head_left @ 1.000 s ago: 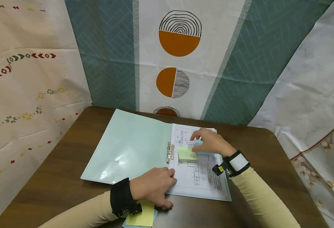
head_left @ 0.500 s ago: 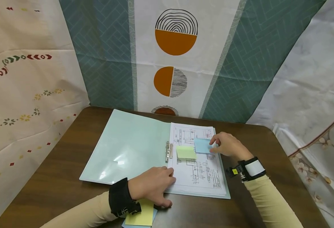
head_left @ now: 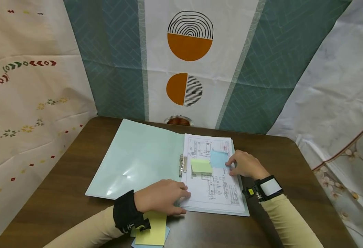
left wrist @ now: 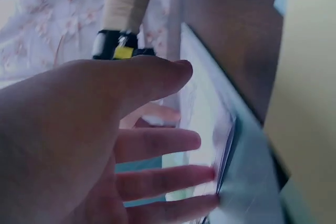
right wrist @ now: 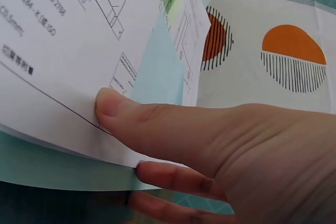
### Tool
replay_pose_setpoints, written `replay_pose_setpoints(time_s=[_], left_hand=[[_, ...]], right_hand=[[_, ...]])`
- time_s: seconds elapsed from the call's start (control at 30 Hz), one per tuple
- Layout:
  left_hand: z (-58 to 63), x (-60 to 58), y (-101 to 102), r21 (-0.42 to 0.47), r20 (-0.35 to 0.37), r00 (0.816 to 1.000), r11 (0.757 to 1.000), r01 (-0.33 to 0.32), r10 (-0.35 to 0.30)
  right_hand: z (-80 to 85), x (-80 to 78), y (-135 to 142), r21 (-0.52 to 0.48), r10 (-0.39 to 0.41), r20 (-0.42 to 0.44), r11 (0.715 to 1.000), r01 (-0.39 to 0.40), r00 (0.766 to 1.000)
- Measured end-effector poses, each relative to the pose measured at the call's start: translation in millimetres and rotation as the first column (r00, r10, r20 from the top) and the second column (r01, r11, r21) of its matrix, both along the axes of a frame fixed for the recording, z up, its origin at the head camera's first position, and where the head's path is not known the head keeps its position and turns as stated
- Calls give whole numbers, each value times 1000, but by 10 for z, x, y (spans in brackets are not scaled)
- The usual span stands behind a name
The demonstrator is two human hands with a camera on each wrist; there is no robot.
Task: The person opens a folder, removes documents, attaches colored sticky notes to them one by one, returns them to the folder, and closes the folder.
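An open pale-green folder lies on the table, and printed drawing sheets sit under its metal clip. On the top sheet are a green sticky note and, right of it, a blue sticky note. My right hand is at the sheets' right edge beside the blue note. In the right wrist view its thumb presses the top of the paper, and curled fingers meet the edge. My left hand rests with extended fingers near the sheets' lower left corner.
Yellow sticky notes and blue sticky notes lie stacked at the table's near side, partly under the left wrist. The brown table ends at patterned cloths behind and on both sides.
My right hand has drawn back from over the blue note to the sheets' right edge, uncovering the note. My left hand has barely moved.
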State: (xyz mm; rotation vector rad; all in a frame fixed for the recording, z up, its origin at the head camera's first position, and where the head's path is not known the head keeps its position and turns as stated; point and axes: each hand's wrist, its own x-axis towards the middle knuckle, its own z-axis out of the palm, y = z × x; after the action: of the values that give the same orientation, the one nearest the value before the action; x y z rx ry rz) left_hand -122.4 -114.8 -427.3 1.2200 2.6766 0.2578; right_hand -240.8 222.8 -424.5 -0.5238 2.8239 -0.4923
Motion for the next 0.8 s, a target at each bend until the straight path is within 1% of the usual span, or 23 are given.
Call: replay_pose_setpoints(time_s=[0.07, 0.13, 0.2, 0.23, 0.37, 0.53, 0.6, 0.63, 0.7, 0.73, 0.77, 0.8], left_hand=[[43, -39, -71, 47, 6, 1000, 999, -21, 21], [87, -84, -155, 100, -3, 998, 993, -60, 60], [142, -128, -253, 149, -25, 993, 982, -113, 118], [176, -148, -311, 165, -36, 987, 975, -148, 156], [299, -232, -616, 216, -57, 953, 936, -278, 296], [422, -352, -1072, 231, -75, 908, 893, -385, 411], [464, -410, -1258, 202, -62, 877, 867, -456, 476], [481, -446, -1351, 180, -41, 856, 846, -502, 516], [511, -517, -1540, 124, -4, 805, 800, -588, 593], [516, -551, -1637, 89, 13, 775, 772, -630, 631], [521, -582, -1729, 51, 28, 751, 750, -660, 659], [526, -607, -1814, 7, 45, 733, 733, -680, 679]], right_hand=[[4, -4, -6, 0, 0, -7, 1000, 0, 1000], [2, -15, -12, 0, -4, -8, 1000, 4, 1000], [4, -27, -16, 9, -9, -10, 1000, 9, 1000], [2, -34, -20, 13, -9, -11, 1000, 9, 1000], [-12, -62, -42, 20, -1, -6, 1000, 1, 1000], [-40, -81, -59, 16, 6, -7, 1000, -6, 1000], [-42, -79, -57, 17, 3, -9, 1000, -3, 1000], [-39, -75, -55, 18, 1, -9, 1000, -1, 1000], [-36, -64, -49, 18, -8, -9, 1000, 8, 1000], [-34, -57, -46, 18, -12, -9, 1000, 12, 1000], [-32, -51, -42, 15, -14, -9, 1000, 14, 1000], [-29, -44, -37, 13, -16, -10, 1000, 16, 1000]])
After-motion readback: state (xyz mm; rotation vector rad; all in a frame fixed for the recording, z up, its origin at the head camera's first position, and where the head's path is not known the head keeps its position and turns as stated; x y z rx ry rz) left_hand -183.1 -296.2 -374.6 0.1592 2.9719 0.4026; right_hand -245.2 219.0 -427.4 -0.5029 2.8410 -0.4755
